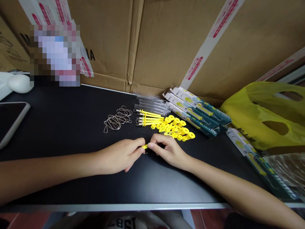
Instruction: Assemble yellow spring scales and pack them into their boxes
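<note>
Clock directions are read from the small yellow part (145, 146), with 12 pointing away from the person. The part is sitting between the two hands, over the near half of the dark desk (143, 189). The left hand (126, 154) is coming in from 9 and gripping the part's left end, thumb on top, fingers curled narrow. The right hand (168, 150) is reaching in from 4, its thumb and forefinger pinching narrowly at the right end. A thin metal wire end (145, 153) is poking out just below, at 6; cannot tell what it joins.

Between 10 and 11, a tangle of bent metal hooks (117, 119) is lying flat. At 12, yellow rods (152, 121) with metal ends are lying side by side, and clear tubes (152, 106) are resting just beyond them. At 2, a heap of yellow pieces (176, 121) is spreading near the right hand; printed boxes (199, 109) are overlapping farther out. At 3, a single box (258, 160) is lying well apart, close to a yellow plastic bag (252, 108). Near 9, a phone (10, 122) is resting at the far left. Cardboard (164, 41) is standing behind, at 12.
</note>
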The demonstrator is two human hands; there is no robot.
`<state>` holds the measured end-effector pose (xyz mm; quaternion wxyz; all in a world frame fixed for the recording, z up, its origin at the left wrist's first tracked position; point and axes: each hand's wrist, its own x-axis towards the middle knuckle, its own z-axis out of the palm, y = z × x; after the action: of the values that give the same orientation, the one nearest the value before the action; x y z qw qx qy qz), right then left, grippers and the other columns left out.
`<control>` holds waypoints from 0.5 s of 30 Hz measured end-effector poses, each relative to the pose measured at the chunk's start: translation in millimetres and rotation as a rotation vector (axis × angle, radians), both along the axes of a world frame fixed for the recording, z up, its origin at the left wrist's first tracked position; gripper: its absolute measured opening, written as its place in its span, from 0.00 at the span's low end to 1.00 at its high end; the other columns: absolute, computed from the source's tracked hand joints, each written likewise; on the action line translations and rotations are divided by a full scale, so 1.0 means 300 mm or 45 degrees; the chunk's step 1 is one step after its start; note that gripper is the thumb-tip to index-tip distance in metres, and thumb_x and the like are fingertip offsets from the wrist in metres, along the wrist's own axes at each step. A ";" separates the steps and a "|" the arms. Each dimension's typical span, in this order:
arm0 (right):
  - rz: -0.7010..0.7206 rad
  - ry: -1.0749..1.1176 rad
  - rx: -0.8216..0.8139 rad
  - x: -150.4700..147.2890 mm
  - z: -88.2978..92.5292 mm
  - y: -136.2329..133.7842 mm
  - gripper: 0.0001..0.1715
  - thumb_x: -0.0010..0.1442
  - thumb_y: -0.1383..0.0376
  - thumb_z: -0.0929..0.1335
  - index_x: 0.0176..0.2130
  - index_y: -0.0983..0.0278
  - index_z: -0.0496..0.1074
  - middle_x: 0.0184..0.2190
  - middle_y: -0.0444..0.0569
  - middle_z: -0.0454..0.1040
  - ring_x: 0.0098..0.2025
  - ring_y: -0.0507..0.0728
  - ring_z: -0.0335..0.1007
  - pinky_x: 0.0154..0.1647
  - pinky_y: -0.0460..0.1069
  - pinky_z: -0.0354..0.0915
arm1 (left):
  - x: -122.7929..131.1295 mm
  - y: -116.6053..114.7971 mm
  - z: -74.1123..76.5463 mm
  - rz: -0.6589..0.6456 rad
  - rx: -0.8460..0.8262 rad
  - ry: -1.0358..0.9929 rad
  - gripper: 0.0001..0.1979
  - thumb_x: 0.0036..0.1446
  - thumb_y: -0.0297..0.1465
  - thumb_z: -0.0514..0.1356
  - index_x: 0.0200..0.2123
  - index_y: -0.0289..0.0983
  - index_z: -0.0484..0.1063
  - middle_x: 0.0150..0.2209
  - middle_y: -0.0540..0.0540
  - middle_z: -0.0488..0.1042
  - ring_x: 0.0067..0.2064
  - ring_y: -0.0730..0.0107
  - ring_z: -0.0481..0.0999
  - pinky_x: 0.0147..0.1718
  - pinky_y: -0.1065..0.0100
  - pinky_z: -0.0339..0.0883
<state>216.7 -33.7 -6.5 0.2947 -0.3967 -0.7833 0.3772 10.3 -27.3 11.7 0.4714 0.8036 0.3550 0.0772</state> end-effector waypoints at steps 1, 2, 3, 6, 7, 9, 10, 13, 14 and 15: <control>-0.017 0.004 0.009 -0.002 -0.001 -0.003 0.16 0.64 0.61 0.65 0.26 0.65 0.64 0.21 0.40 0.61 0.24 0.48 0.57 0.26 0.44 0.54 | 0.001 0.001 -0.001 -0.003 0.008 -0.001 0.14 0.66 0.37 0.42 0.29 0.40 0.56 0.13 0.59 0.62 0.18 0.75 0.65 0.25 0.71 0.57; -0.033 0.008 0.017 -0.005 -0.001 -0.005 0.16 0.64 0.60 0.65 0.26 0.65 0.64 0.20 0.40 0.62 0.24 0.48 0.57 0.26 0.44 0.54 | 0.003 0.001 -0.002 -0.004 0.016 -0.004 0.14 0.66 0.37 0.42 0.29 0.40 0.56 0.12 0.59 0.61 0.18 0.75 0.65 0.25 0.72 0.57; -0.045 0.014 0.022 -0.007 -0.001 -0.007 0.16 0.64 0.60 0.65 0.26 0.65 0.64 0.20 0.40 0.62 0.23 0.48 0.57 0.26 0.44 0.55 | 0.004 0.002 -0.003 -0.005 0.023 -0.006 0.14 0.66 0.37 0.42 0.29 0.40 0.55 0.12 0.59 0.61 0.18 0.75 0.65 0.25 0.72 0.58; -0.070 0.030 0.027 -0.012 0.000 -0.012 0.16 0.63 0.59 0.65 0.27 0.65 0.65 0.20 0.40 0.64 0.23 0.48 0.58 0.26 0.44 0.55 | 0.005 0.000 -0.001 -0.009 0.006 0.020 0.14 0.66 0.38 0.41 0.29 0.40 0.54 0.12 0.59 0.61 0.16 0.75 0.64 0.22 0.73 0.58; -0.076 0.030 0.025 -0.014 0.000 -0.012 0.16 0.63 0.59 0.66 0.27 0.65 0.65 0.20 0.40 0.64 0.23 0.48 0.58 0.26 0.44 0.55 | 0.005 -0.002 0.000 -0.008 -0.019 0.045 0.14 0.66 0.39 0.40 0.30 0.40 0.54 0.12 0.59 0.61 0.14 0.76 0.62 0.20 0.73 0.57; -0.084 0.025 0.019 -0.018 0.001 -0.013 0.16 0.62 0.59 0.66 0.26 0.64 0.64 0.19 0.40 0.63 0.23 0.48 0.57 0.26 0.44 0.55 | 0.004 -0.008 0.004 0.001 -0.084 0.104 0.14 0.66 0.41 0.39 0.32 0.41 0.54 0.13 0.59 0.61 0.12 0.76 0.60 0.15 0.74 0.55; -0.088 0.022 0.019 -0.020 0.001 -0.013 0.17 0.62 0.59 0.66 0.26 0.64 0.64 0.19 0.39 0.63 0.23 0.48 0.57 0.26 0.44 0.55 | 0.004 -0.013 0.006 0.011 -0.112 0.129 0.14 0.66 0.41 0.39 0.32 0.41 0.55 0.14 0.59 0.61 0.11 0.76 0.59 0.14 0.74 0.54; -0.107 0.020 0.028 -0.028 0.000 -0.014 0.17 0.62 0.59 0.66 0.25 0.64 0.64 0.19 0.39 0.63 0.22 0.48 0.57 0.26 0.43 0.55 | 0.005 -0.025 0.016 0.059 -0.135 0.175 0.15 0.65 0.42 0.38 0.33 0.41 0.55 0.15 0.58 0.61 0.11 0.75 0.59 0.11 0.74 0.53; -0.118 0.019 0.039 -0.031 -0.001 -0.015 0.17 0.62 0.59 0.66 0.26 0.64 0.64 0.19 0.39 0.63 0.22 0.48 0.57 0.26 0.43 0.55 | 0.007 -0.028 0.020 0.073 -0.111 0.190 0.15 0.65 0.42 0.38 0.32 0.41 0.55 0.15 0.58 0.61 0.11 0.75 0.60 0.11 0.74 0.52; -0.128 0.013 0.051 -0.033 -0.002 -0.016 0.17 0.63 0.59 0.66 0.26 0.64 0.64 0.19 0.39 0.63 0.22 0.48 0.57 0.26 0.44 0.55 | 0.008 -0.031 0.025 0.083 -0.076 0.206 0.15 0.65 0.42 0.38 0.32 0.41 0.55 0.15 0.57 0.62 0.11 0.75 0.60 0.11 0.74 0.50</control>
<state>206.7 -38.3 -7.0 0.3251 -0.4275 -0.7682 0.3484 12.8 -36.6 19.1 0.4624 0.7807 0.4200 0.0168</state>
